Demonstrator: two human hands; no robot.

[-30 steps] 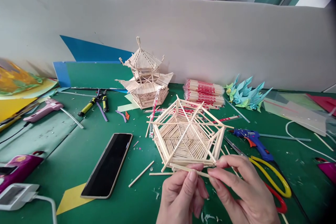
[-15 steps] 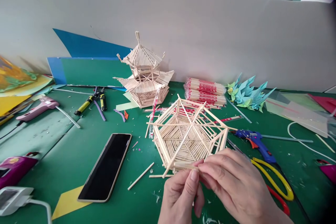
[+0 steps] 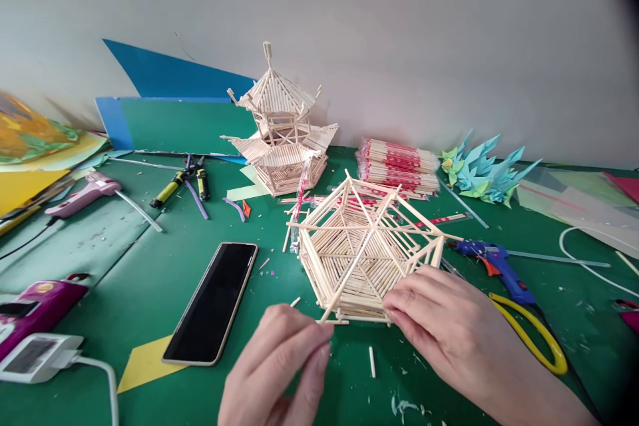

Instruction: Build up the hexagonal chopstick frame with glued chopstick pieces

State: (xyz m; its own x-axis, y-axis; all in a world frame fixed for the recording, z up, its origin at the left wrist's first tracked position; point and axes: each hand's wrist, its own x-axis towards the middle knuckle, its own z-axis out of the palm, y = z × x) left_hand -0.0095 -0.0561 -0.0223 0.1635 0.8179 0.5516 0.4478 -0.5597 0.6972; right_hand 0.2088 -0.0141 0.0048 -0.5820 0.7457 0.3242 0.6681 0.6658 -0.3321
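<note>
A six-sided frame of thin wooden sticks (image 3: 367,233) stands in front of me, open on top with beams meeting at its middle. My left hand (image 3: 279,363) is closed in a pinch at the frame's front left corner, beside the end of a beam. What lies between its fingertips cannot be made out. At the front right side, my right hand (image 3: 439,329) has its fingertips pressed together against the lower edge of the frame. Those fingers hide whatever they grip. A short stick piece (image 3: 372,361) lies on the green table between the hands.
Behind the frame stand a stick pagoda (image 3: 284,126) and bundled sticks (image 3: 398,166). A blue glue gun (image 3: 494,266) and yellow-handled scissors (image 3: 534,339) lie right. On the left are a phone (image 3: 212,306), a pink glue gun (image 3: 87,196) and pliers (image 3: 182,186).
My hands were together over the frame's front edge and have parted, the left moving left and down. A short stick piece now shows on the table between them. The view has tilted down slightly.
</note>
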